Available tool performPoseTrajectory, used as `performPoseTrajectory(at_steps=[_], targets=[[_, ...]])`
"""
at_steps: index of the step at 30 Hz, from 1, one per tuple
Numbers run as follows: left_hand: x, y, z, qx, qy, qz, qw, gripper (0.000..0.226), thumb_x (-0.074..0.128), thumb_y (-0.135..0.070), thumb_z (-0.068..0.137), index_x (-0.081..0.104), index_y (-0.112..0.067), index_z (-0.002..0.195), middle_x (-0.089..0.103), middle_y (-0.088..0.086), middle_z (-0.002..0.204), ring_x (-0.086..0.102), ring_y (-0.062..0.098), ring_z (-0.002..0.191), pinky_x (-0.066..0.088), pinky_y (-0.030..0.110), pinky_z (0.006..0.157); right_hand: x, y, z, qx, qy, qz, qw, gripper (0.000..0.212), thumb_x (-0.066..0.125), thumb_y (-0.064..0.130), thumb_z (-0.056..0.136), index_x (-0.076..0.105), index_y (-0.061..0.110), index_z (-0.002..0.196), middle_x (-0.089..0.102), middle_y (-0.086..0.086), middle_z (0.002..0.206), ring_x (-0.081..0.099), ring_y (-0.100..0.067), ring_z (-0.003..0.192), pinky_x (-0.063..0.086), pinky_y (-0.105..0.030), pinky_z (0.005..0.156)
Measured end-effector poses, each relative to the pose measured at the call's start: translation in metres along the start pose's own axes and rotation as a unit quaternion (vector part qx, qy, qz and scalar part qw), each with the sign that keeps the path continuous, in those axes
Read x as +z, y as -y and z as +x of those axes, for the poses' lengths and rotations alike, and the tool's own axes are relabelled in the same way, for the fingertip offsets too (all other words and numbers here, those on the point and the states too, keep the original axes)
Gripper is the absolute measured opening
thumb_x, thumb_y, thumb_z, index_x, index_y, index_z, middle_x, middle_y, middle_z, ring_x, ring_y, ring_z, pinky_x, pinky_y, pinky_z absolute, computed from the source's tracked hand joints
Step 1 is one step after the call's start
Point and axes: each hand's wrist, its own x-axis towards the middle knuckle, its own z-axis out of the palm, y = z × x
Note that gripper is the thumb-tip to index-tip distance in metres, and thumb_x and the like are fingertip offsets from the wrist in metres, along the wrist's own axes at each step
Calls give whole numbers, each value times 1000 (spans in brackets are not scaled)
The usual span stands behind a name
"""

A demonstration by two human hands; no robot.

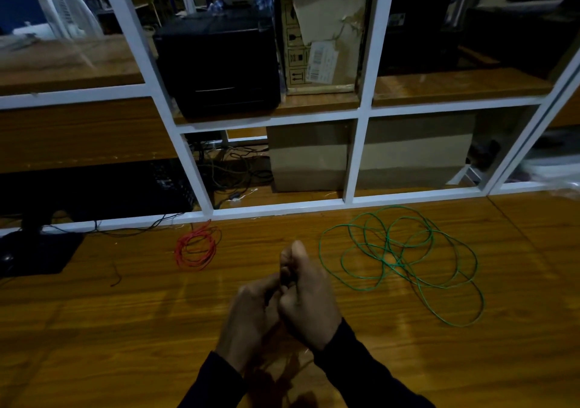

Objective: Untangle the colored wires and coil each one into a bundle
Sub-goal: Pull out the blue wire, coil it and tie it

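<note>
Left hand (251, 316) and right hand (309, 297) curl together.

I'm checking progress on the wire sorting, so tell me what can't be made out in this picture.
- Head view: what the left hand and right hand grip is hidden by the curled fingers; dim strands hang below the wrists, colour unclear.
- Green wire: thin overlapping loops; knotted or merely crossed cannot be told.
- Red wire: its ends are too small to find.
- Forearms are cut off by the bottom edge.
</note>
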Motion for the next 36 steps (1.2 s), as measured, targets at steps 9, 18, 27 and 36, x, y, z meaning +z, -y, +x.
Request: performPoseTrajectory(at_steps=[9, 18, 27, 36], targets=[[8, -1, -10, 75, 7, 63, 995, 39, 56, -2, 90, 68, -35, 107, 68, -26, 96, 61, -10, 81, 44, 6, 68, -23, -5, 34, 94, 29, 100, 990, 35, 45, -5, 90, 43, 30, 88, 47, 4, 75, 48, -11, 62, 42, -27, 57], [-1, 1, -7, 4, 13, -25, 1000, 27, 47, -21, 101, 71, -28, 111, 74, -15, 99, 68, 2, 90, 53, 22, 70, -14, -9, 55, 119, 33, 176, 977, 12, 46, 8, 92, 44, 20, 94, 49, -4, 74, 51, -18, 59, 46, -36, 52], [-32, 96, 68, -270, -121, -364, 883, 21, 57, -31, 101, 64, -11, 102, 31, -4, 59, 31, 9, 47, 28, 21, 40, -25, -20, 49, 97, 13, 4, 995, 28, 52, 16, 99, 41, 27, 122, 54, 5, 106, 56, -6, 95, 50, -21, 77], [-26, 203, 157, -361, -9, -332, 871, 32, 42, -26, 107, 45, -12, 79, 30, -2, 55, 25, 11, 40, 24, 20, 36, -36, -87, -15, 150, 61, -155, 975, 4, 51, 17, 99, 52, 21, 98, 52, 9, 100, 52, -5, 91, 49, -26, 81]])
